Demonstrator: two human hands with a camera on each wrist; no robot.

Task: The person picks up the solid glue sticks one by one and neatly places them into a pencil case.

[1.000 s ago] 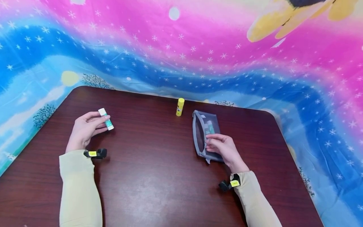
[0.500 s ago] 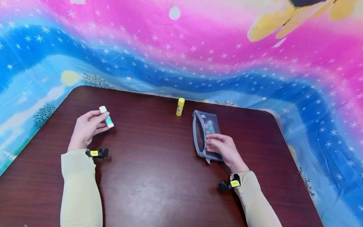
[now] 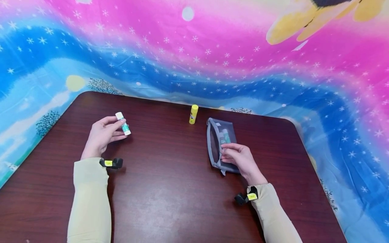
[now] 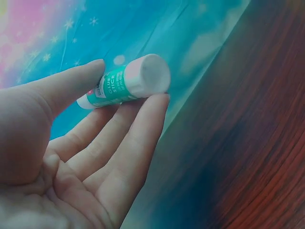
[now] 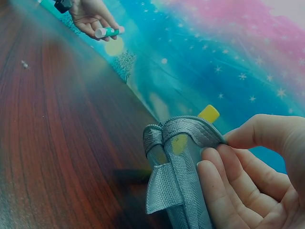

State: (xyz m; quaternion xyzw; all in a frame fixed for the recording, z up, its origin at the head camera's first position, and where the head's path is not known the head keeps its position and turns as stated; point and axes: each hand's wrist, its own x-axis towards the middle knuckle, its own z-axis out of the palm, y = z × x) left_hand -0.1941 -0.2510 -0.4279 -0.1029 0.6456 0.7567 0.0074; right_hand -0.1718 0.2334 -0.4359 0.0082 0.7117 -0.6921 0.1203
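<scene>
Between thumb and fingertips, my left hand pinches a white and green glue stick above the left part of the table. Its label and round white end face the camera in the left wrist view, where the glue stick lies across the fingers. On the right, my right hand pinches the edge of a grey mesh zip pouch, whose zipped mouth gapes toward the left. Through the mesh a green and white glue stick shows inside. The right wrist view has the thumb and fingers on the pouch's zip edge.
A yellow glue stick stands upright near the back edge of the dark brown table, just left of the pouch. A colourful printed cloth hangs right behind the table and along its sides.
My left hand has moved to the right with the glue stick and slightly away from me. The right hand, the pouch and the yellow glue stick stay in place.
</scene>
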